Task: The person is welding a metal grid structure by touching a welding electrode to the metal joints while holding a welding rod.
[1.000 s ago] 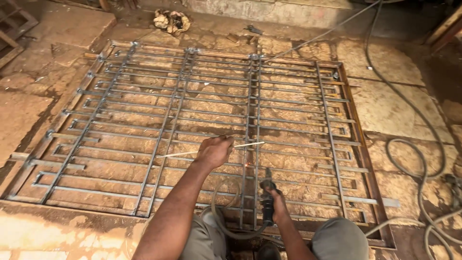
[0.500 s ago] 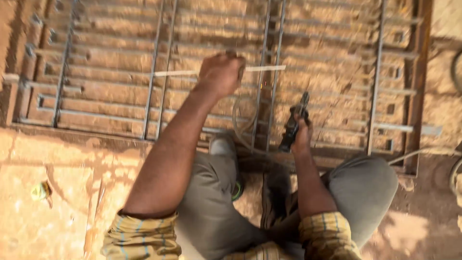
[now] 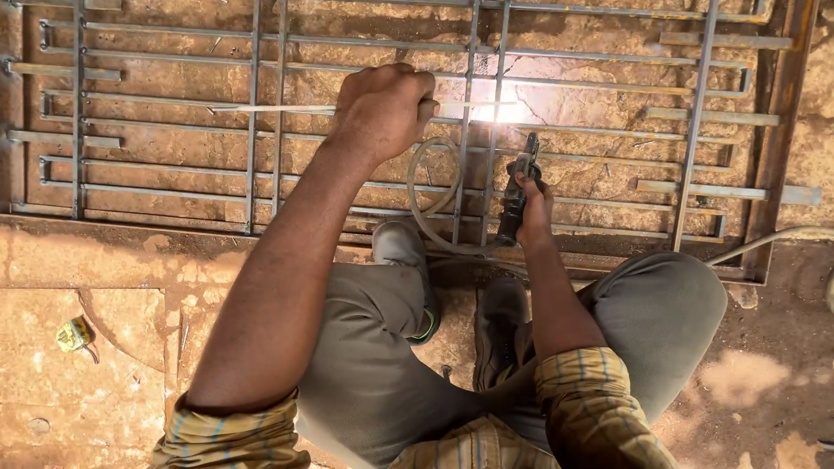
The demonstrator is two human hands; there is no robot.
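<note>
A large steel window grille (image 3: pixel 156 165) lies flat on the stone floor in front of me. My left hand (image 3: pixel 378 108) is closed on a thin light metal bar (image 3: pixel 269 108) laid crosswise on the grille. My right hand (image 3: pixel 530 195) grips a dark welding electrode holder (image 3: pixel 517 187), its tip pointing up at a bright white arc glow (image 3: pixel 504 108) where the bar meets two upright bars. A pale cable (image 3: pixel 430 200) loops from the holder back toward my knees. I am crouching, with both shoes beside the grille's near edge.
The grille's rusty angle-iron frame (image 3: pixel 786 130) runs down the right side. A grey hose or cable (image 3: pixel 773 239) leaves toward the right. A small yellow-green tape measure (image 3: pixel 74 334) lies on the floor at the lower left. Rough stone slabs surround me.
The view has tipped down and closer onto my arms and knees. A bright arc glow now shows at the holder's tip. My left hand keeps its hold on the bar.
</note>
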